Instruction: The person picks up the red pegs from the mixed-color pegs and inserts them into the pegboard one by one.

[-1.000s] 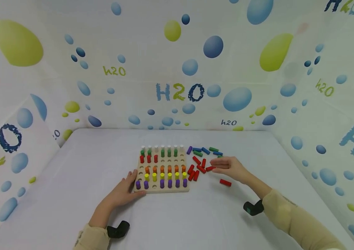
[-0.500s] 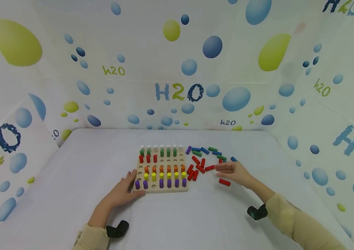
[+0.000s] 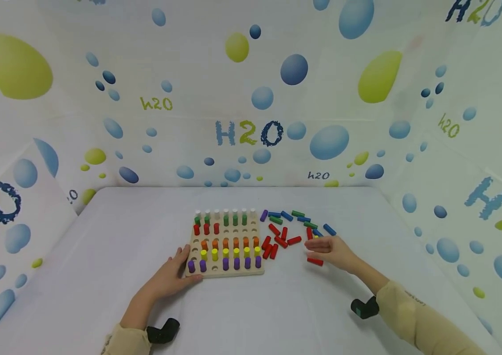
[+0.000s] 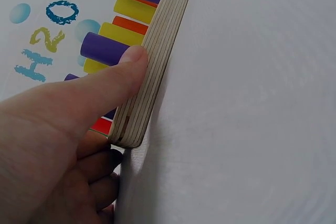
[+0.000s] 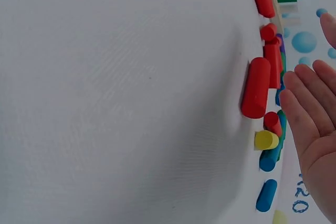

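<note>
While my right hand (image 3: 332, 251) hovers empty, fingers straight, a red wooden-looking cylinder (image 3: 315, 262) lies roughly left-to-right just nearside.

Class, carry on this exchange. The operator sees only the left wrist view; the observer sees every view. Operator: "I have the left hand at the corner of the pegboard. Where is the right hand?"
Observer: The right hand is off to the right of the pegboard, near some loose red pegs.
Operator: Is it holding anything?
Observer: Nothing that I can see; the right wrist view shows its palm with no peg in it.
Operator: Are any yellow pegs off the pegboard?
Observer: Yes, one yellow peg shows there.
</note>
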{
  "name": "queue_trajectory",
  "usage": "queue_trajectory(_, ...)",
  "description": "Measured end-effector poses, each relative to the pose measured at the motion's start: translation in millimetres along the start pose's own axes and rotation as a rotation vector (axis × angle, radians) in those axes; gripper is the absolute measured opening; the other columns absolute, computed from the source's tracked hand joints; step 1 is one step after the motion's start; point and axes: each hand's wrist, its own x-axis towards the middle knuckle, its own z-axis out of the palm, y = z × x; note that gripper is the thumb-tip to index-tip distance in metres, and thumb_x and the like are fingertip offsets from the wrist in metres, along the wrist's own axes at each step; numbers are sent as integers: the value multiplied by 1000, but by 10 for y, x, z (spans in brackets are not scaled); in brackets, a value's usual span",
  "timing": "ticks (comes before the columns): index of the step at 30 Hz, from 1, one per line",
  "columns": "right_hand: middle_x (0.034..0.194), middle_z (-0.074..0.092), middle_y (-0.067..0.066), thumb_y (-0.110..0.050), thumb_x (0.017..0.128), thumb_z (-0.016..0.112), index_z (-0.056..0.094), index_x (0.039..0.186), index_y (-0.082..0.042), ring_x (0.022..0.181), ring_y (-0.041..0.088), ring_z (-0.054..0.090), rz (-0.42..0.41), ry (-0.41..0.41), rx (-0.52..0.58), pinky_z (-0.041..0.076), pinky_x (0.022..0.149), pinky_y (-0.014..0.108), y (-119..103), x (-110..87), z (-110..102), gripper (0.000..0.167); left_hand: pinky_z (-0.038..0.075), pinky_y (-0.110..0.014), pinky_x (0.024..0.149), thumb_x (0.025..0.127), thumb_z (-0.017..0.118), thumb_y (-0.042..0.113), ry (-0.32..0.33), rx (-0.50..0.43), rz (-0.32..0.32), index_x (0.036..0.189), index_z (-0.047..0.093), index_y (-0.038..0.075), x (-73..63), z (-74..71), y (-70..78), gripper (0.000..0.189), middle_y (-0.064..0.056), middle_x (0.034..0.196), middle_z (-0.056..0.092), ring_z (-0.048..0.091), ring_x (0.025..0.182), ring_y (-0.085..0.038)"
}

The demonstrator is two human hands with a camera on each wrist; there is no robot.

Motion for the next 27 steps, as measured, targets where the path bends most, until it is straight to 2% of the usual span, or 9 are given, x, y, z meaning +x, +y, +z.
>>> queue_trajectory(4, 116, 59, 24, -18, 86, 64, 53, 120, 9, 105, 31, 59, -12, -11, -13, 51, 83, 28, 31, 5, 5, 45, 7, -52, 109, 78, 65, 51, 0, -10, -5, 143, 16, -5, 1, 1, -13, 99, -27, 146, 15, 9, 135, -40)
queue_trajectory(7, 112, 62, 20, -20, 85, 66, 57, 117, 7, 101, 28, 61, -1, -5, -68, 52, 81, 28, 74, 5, 6, 43, 7, -52, 109, 78, 65, 50, 5, -22, 2, 143, 16, -6, 3, 9, -13, 99, -27, 146, 15, 10, 135, -41)
queue_trajectory(16, 101, 68, 7, -29, 79, 72, 66, 107, -4, 95, 22, 64, 15, 36, -292, 53, 80, 31, 159, 24, 46, 39, 8, -51, 110, 77, 65, 54, 5, -10, -12, 144, 16, -3, 39, 34, -33, 101, -25, 147, 15, 9, 136, -39)
queue_trajectory(20, 99, 68, 6, -23, 80, 71, 67, 105, -3, 94, 22, 63, -12, 21, -414, 53, 80, 33, 123, 24, 66, 33, 8, -51, 110, 77, 64, 54, 1, 5, -10, 144, 16, -4, 36, 26, -36, 100, -26, 146, 15, 10, 136, -39)
queue_trajectory(23, 95, 68, 3, -20, 80, 71, 69, 103, -4, 87, 18, 62, -43, 4, -539, 54, 77, 30, 86, 23, 102, 29, 9, -52, 109, 77, 65, 52, 1, 9, -2, 143, 17, -5, 23, 21, -30, 100, -27, 146, 16, 10, 135, -40)
queue_trajectory(27, 92, 69, -1, -22, 79, 72, 70, 101, -6, 81, 12, 60, -73, -4, -647, 54, 74, 25, 62, 22, 145, 27, 8, -51, 110, 77, 65, 53, 0, 1, -11, 143, 16, -4, 27, 21, -27, 100, -26, 147, 16, 10, 136, -39)
